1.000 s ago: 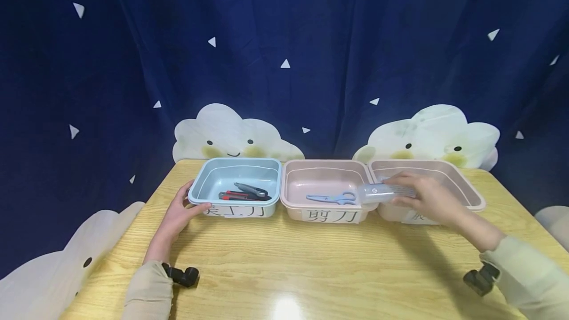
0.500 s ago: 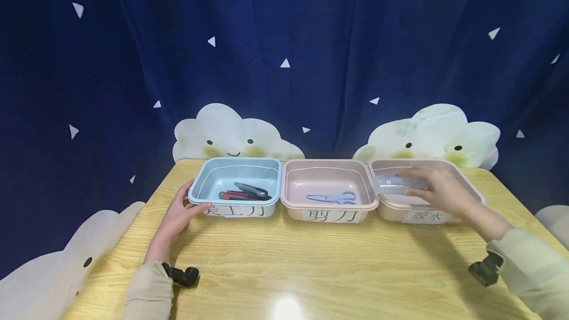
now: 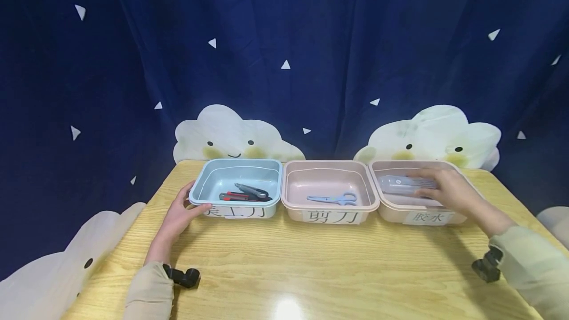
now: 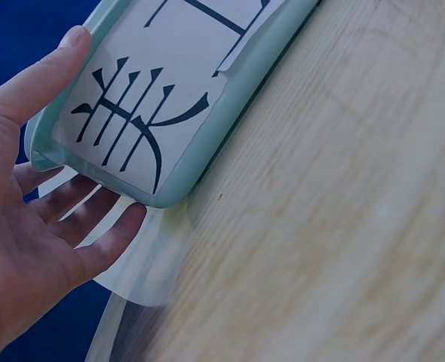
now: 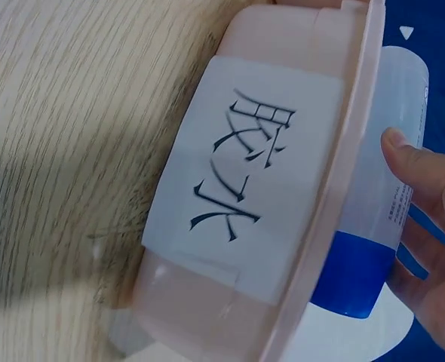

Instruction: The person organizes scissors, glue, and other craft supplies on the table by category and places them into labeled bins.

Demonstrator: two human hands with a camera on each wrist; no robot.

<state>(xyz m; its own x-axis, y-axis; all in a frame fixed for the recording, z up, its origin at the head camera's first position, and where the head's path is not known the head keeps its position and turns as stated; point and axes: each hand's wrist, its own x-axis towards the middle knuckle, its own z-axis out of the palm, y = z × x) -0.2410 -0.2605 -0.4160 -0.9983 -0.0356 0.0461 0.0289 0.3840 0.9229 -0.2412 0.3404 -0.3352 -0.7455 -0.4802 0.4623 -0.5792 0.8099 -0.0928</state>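
Observation:
My right hand (image 3: 451, 191) grips a glue bottle (image 3: 397, 184), lying sideways over the right-hand pink bin (image 3: 444, 206). In the right wrist view the bottle's translucent body and blue cap (image 5: 354, 275) show behind the rim; some fingers are hidden behind it. My left hand (image 3: 178, 211) holds the near left corner of the light blue bin (image 3: 240, 161), thumb at the front, other fingers along its end. Inside that bin lie utility knives, one grey (image 3: 251, 190) and at least one red and black (image 3: 242, 197). Light blue scissors (image 3: 333, 198) lie in the middle pink bin (image 3: 329, 164).
The three bins stand side by side along the back of a wooden table (image 3: 284, 260). Paper labels with Chinese characters, such as the glue label (image 3: 428, 218), are on their fronts. A dark blue curtain (image 3: 249, 73) with cloud pictures hangs behind.
My right hand has carried the glue bottle rightward, from the edge between the two pink bins to over the right one, and slightly lower. My left hand has stayed in place.

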